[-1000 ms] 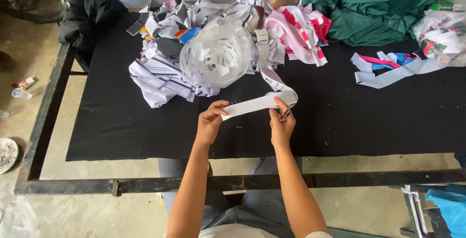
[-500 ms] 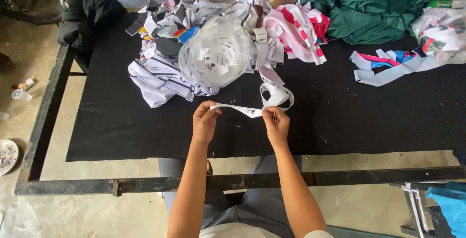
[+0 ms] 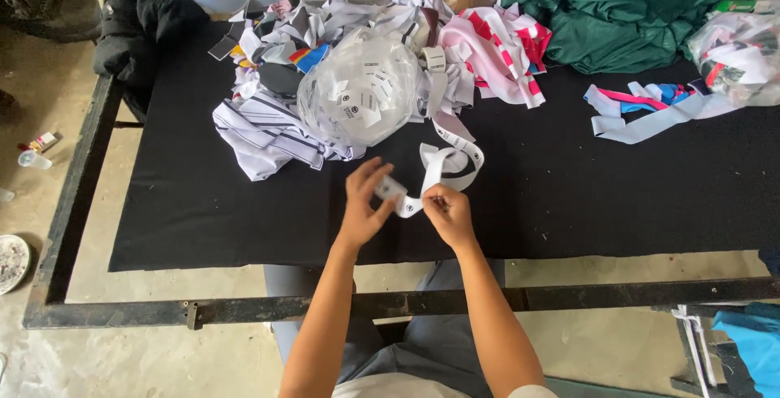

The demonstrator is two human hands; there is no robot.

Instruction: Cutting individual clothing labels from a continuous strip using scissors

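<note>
I see my right hand (image 3: 448, 213) pinching the near end of a white label strip (image 3: 439, 172), fingers pressed together on it; my left hand (image 3: 365, 203) is spread, its fingertips touching the same end just beside the right; the strip loops away from both hands and runs toward the far heap. It lies over a black cloth (image 3: 195, 203) covering the table. Just beyond the hands sits a clear bag of small labels (image 3: 357, 97); left of it, a striped white fabric (image 3: 264, 131); far right, a green garment (image 3: 626, 8).
</note>
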